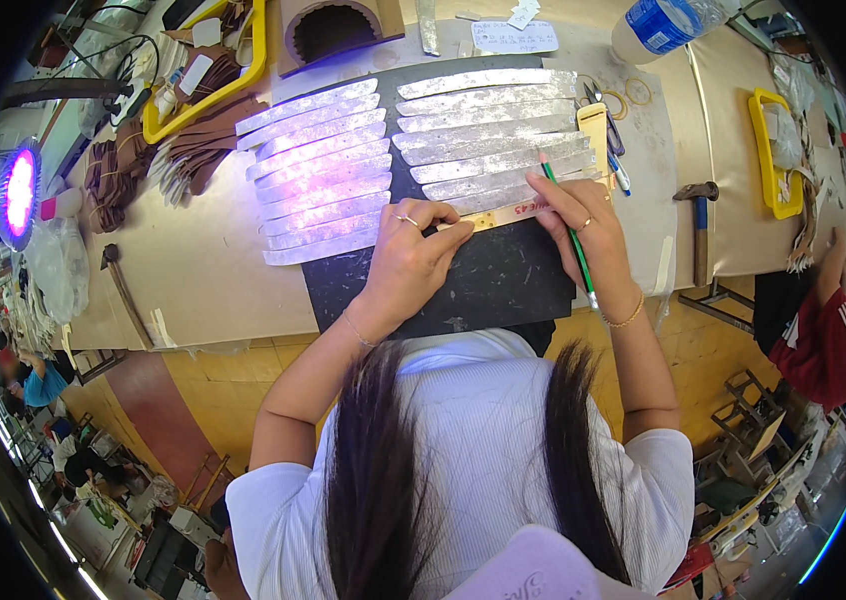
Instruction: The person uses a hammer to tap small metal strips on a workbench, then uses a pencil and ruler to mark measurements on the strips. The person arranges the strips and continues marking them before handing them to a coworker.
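My left hand (411,255) is closed, with thumb and index finger on the left end of a narrow strip template (503,215), yellowish at that end and pale with red marks further right. In my right hand (585,228) is a green pencil (580,258), its pinkish upper end pointing away from me; the other fingers rest by the template's right end. Two columns of silvery strips, the left column (328,185) under purple-pink light and the right column (483,128) just beyond the template, lie side by side on a black mat (453,300).
A yellow tray (261,50) with brown pieces stands far left, near a bright lamp (20,195). Hammers lie left (123,290) and right (701,235). Scissors (593,92) and a pen (621,176) are beside the strips. A bottle (658,35) stands at the back.
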{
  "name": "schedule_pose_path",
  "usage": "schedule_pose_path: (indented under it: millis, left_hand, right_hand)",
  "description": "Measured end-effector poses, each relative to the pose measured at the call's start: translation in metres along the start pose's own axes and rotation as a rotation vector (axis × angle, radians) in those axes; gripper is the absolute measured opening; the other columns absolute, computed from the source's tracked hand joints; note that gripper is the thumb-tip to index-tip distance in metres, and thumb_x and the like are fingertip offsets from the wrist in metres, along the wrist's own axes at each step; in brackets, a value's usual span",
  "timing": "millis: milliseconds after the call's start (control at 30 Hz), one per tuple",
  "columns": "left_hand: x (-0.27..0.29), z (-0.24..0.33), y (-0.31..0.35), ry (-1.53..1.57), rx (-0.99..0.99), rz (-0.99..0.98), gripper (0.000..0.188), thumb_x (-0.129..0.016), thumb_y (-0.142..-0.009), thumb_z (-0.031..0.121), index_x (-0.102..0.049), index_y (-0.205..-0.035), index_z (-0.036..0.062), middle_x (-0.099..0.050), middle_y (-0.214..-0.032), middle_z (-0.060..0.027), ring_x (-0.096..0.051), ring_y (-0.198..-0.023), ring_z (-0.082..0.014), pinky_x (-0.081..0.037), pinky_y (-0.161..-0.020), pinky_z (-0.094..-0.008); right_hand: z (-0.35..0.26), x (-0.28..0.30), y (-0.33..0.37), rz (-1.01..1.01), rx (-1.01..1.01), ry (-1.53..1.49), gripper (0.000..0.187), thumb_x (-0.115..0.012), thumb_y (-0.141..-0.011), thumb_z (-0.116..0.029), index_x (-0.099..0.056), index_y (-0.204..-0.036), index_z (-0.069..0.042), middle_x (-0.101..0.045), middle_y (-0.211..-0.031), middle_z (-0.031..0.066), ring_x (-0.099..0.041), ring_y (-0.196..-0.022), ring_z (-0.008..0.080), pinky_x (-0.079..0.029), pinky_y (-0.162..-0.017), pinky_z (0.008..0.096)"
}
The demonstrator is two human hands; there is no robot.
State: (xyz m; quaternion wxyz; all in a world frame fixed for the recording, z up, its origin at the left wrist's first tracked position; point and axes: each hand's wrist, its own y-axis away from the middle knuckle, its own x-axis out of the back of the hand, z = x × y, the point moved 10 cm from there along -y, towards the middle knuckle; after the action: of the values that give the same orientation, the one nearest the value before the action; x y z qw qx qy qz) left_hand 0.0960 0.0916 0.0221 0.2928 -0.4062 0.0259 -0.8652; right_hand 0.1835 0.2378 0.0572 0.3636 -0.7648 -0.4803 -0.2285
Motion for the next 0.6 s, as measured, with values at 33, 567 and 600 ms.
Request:
schedule_pose_path:
  millis: [33, 567, 600]
  left_hand:
    - [0.0, 0.001, 0.0, -0.009, -0.005, -0.001, 0.018, -0.076, -0.075, 0.004, -0.073, -0.092, 0.0099, -0.064, -0.095, -0.002, -0.058, -0.089, -0.0218, -0.042, -0.08, -0.0367]
    - [0.003, 0.012, -0.004, -0.095, -0.076, -0.008, 0.025, -0.075, -0.071, 0.001, -0.073, -0.095, 0.0107, -0.065, -0.094, -0.0009, -0.059, -0.086, -0.0209, -0.041, -0.08, -0.0368]
    - [0.003, 0.011, -0.003, -0.092, -0.076, -0.008, 0.025, -0.075, -0.071, 0.001, -0.073, -0.095, 0.0105, -0.064, -0.094, -0.0011, -0.059, -0.086, -0.021, -0.041, -0.08, -0.0369]
  right_hand:
    - [-0.003, -0.001, 0.001, 0.009, -0.022, -0.061, 0.027, -0.073, -0.085, -0.011, -0.07, -0.112, -0.008, -0.063, -0.091, 0.0077, -0.06, -0.083, 0.0248, -0.046, -0.077, 0.0347]
    - [-0.004, -0.032, 0.025, -0.025, -0.249, -0.217, 0.015, -0.061, -0.098, -0.006, -0.07, -0.104, 0.004, -0.072, -0.093, 0.015, -0.069, -0.081, 0.0214, -0.054, -0.072, 0.0293]
    - [-0.006, -0.032, 0.024, -0.017, -0.232, -0.21, 0.015, -0.061, -0.098, -0.006, -0.07, -0.104, 0.004, -0.072, -0.093, 0.0149, -0.069, -0.08, 0.0213, -0.054, -0.072, 0.0292]
